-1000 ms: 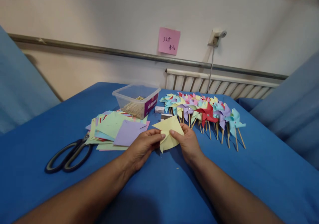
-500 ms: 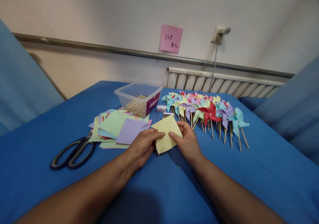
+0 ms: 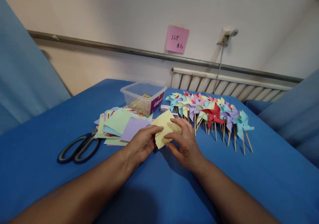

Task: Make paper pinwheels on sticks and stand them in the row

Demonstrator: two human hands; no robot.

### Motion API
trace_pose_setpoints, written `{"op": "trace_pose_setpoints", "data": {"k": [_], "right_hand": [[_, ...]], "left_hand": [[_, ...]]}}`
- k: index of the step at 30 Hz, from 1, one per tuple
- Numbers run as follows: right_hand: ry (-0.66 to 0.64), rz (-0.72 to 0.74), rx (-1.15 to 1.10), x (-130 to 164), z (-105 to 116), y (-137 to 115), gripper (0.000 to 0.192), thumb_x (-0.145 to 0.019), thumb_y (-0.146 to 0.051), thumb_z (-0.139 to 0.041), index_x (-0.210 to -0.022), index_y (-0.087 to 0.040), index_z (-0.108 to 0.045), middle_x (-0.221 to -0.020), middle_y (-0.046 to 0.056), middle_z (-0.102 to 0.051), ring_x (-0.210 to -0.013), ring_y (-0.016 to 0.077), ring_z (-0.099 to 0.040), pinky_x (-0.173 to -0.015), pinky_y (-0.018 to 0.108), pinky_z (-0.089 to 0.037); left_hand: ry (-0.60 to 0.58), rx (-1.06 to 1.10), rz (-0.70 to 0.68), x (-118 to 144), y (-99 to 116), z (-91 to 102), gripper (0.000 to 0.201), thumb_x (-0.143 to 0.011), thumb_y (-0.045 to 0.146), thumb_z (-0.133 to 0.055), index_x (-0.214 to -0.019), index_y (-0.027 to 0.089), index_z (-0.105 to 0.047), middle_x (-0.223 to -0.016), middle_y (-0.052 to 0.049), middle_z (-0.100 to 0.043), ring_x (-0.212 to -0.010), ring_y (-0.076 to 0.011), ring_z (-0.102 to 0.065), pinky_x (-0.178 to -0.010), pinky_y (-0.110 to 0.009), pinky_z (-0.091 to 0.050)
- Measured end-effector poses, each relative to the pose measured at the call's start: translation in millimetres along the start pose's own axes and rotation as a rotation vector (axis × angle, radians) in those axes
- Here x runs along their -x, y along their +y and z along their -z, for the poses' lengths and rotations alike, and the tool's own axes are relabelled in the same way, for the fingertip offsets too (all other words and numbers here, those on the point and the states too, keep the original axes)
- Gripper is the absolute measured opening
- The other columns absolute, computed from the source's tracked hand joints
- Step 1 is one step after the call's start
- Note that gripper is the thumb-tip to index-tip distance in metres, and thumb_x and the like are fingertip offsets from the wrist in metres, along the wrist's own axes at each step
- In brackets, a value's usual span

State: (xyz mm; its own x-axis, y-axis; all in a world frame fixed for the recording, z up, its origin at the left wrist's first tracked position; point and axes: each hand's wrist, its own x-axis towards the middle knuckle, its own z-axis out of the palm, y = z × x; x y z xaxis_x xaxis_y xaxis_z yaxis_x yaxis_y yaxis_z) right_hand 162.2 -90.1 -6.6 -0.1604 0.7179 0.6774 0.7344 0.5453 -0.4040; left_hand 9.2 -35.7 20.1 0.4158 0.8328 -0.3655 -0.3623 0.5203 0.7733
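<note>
The person is partway through folding a yellow paper square (image 3: 164, 128), held just above the blue table cover (image 3: 249, 177) between the two hands, in front of the loose pile of coloured squares (image 3: 119, 126) and left of the row of finished pinwheels on sticks (image 3: 211, 114). The left hand (image 3: 142, 143) pinches the sheet's left edge, thumb on top and fingers curled beneath. The right hand (image 3: 185, 144) has its fingers spread and arched over the right part of the sheet, fingertips resting on it rather than closed round it. By the look of it, this is the stage of bringing corners in toward the middle; the next move would call for holding the centre down while a further corner is drawn in and lined up. Compared with a second ago, the right hand has shifted from gripping the sheet's right edge to lying over the top, the paper sits flatter and lower, and the view has swung a little leftward. Scissors (image 3: 79, 147) lie at the left, a clear plastic box of sticks (image 3: 143, 99) behind the pile
</note>
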Motion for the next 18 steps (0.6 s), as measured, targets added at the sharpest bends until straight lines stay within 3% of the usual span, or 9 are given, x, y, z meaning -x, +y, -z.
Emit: {"op": "trace_pose_setpoints", "data": {"k": [4, 11, 14, 18], "right_hand": [[0.024, 0.003, -0.016, -0.9, 1.8, -0.3, 0.013, -0.08, -0.022, -0.061, -0.09, -0.03, -0.065, -0.13, 0.003, -0.048, -0.126, 0.0274, -0.038, -0.104, 0.05, -0.031], [-0.078, 0.032, 0.005, -0.3, 8.5, -8.6, 0.042, -0.072, -0.007, -0.057, -0.108, -0.028, -0.06, -0.141, 0.005, -0.039, -0.133, 0.0279, -0.031, -0.106, 0.051, -0.028], [-0.078, 0.044, 0.05, 0.0, 4.1, -6.5, 0.033, -0.074, -0.011, -0.062, -0.102, -0.028, -0.063, -0.14, 0.004, -0.04, -0.132, 0.0295, -0.032, -0.105, 0.052, -0.028], [0.007, 0.07, 0.03, -0.3, -1.4, -2.2, 0.013, -0.079, -0.019, -0.064, -0.089, -0.027, -0.065, -0.131, 0.004, -0.049, -0.127, 0.0279, -0.037, -0.103, 0.049, -0.032]], "left_hand": [[0.008, 0.004, -0.024, 0.7, -1.6, -0.1, 0.011, -0.065, 0.013, -0.071, -0.075, 0.014, -0.067, -0.068, -0.002, -0.069, -0.06, -0.0139, -0.06, -0.061, -0.025, -0.049], [-0.023, 0.051, 0.033, -2.8, 0.0, 3.2, 0.031, -0.071, 0.016, -0.066, -0.102, 0.014, -0.067, -0.093, -0.009, -0.072, -0.077, -0.0195, -0.066, -0.068, -0.029, -0.052], [-0.028, 0.051, 0.044, -2.8, 0.1, 2.8, 0.033, -0.071, 0.012, -0.064, -0.104, 0.013, -0.065, -0.097, -0.01, -0.071, -0.079, -0.02, -0.066, -0.07, -0.029, -0.052], [-0.007, 0.019, 0.036, -1.1, -0.8, 0.9, 0.023, -0.071, 0.012, -0.064, -0.095, 0.012, -0.066, -0.085, -0.009, -0.071, -0.074, -0.0183, -0.065, -0.067, -0.028, -0.051]]}}
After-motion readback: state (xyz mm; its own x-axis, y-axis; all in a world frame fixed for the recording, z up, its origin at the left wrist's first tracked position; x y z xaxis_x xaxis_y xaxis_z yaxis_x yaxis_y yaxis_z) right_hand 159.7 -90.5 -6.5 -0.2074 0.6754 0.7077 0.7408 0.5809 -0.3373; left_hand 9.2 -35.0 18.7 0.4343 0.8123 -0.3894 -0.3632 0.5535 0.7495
